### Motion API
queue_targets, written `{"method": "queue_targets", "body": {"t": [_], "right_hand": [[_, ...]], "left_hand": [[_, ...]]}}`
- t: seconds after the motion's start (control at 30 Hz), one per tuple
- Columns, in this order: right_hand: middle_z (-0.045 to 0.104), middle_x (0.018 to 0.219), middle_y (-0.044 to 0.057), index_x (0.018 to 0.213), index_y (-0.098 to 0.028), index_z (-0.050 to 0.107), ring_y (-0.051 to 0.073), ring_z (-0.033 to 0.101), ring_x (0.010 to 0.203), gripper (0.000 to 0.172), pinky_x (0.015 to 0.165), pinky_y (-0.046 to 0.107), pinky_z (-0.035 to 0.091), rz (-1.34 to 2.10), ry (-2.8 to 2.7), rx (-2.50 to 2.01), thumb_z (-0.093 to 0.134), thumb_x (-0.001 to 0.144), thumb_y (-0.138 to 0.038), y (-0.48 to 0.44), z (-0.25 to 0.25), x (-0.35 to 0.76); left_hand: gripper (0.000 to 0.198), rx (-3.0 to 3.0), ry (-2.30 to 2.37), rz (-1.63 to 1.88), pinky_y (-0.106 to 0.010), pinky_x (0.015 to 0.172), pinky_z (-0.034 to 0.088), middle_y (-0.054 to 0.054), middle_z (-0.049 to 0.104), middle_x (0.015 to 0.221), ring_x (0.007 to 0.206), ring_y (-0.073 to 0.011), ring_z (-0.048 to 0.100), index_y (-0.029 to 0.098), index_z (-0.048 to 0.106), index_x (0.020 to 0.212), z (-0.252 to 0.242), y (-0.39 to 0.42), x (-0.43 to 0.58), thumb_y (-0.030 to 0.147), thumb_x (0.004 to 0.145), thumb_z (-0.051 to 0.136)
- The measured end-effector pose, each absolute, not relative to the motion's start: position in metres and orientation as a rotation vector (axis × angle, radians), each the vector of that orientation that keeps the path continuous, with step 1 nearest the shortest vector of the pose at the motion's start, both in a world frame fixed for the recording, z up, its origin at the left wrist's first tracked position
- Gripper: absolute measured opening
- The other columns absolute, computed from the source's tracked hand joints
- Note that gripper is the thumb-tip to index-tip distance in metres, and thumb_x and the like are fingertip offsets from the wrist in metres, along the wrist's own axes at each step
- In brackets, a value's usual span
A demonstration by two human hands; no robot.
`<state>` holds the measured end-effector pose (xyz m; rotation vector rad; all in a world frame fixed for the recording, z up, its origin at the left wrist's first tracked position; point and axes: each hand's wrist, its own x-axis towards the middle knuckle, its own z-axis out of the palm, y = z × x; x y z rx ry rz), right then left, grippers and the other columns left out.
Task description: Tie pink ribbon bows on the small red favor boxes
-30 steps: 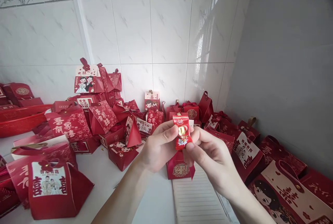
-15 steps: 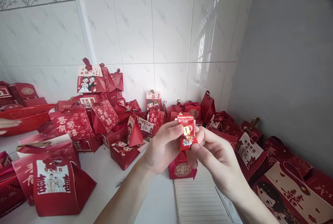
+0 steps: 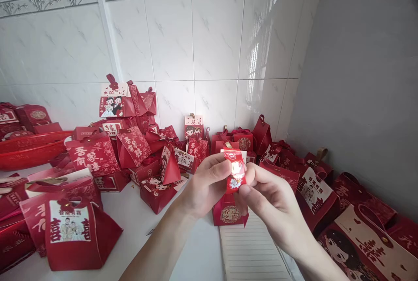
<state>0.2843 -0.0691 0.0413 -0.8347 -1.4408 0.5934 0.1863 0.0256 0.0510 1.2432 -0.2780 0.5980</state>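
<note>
Both my hands hold a small red candy packet with shiny gold and white print, up in front of me at the middle of the view. My left hand pinches its left side, thumb on the front. On the lower right edge, my right hand grips with thumb and fingertips. Just beneath the packet stands a red gift box with a round gold emblem, its upper part hidden by my hands. It touches the top of a lined notebook.
Red wedding gift boxes pile along the tiled wall. A large box sits front left, another front right. A red plastic basin is at left. Another person's fingertips show at the left edge.
The packet is tilted slightly, and my hands stay on it. At the left, the other person's hand has moved down from the basin toward the boxes. The view has shifted slightly.
</note>
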Motion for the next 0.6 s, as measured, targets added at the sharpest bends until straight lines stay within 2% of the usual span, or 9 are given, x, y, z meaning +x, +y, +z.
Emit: {"method": "queue_targets", "body": {"t": [0.33, 0.6], "right_hand": [[0.046, 0.059, -0.003, 0.066, -0.018, 0.044, 0.008, 0.038, 0.052, 0.025, 0.048, 0.019, 0.031, 0.533, -1.541, -0.851, 0.047, 0.089, -0.026, -0.076, 0.044, 0.282], [0.046, 0.061, -0.003, 0.065, -0.018, 0.044, 0.009, 0.04, 0.055, 0.026, 0.05, 0.02, 0.033, 0.462, -1.585, -0.869, 0.047, 0.089, -0.024, -0.08, 0.045, 0.281]], "left_hand": [[0.04, 1.287, -0.374, 0.535, -0.023, 0.053, 0.028, 0.0, 0.039, 0.066, 0.058, -0.0094, 0.037, 0.014, 0.052, 0.071, 0.048, 0.029, 0.184, 0.053, 0.072, 0.064], [0.041, 1.331, -0.434, 0.585, -0.024, 0.051, 0.025, -0.001, 0.04, 0.07, 0.055, -0.0078, 0.034, 0.015, 0.052, 0.072, 0.049, 0.026, 0.185, 0.054, 0.071, 0.063]]}}
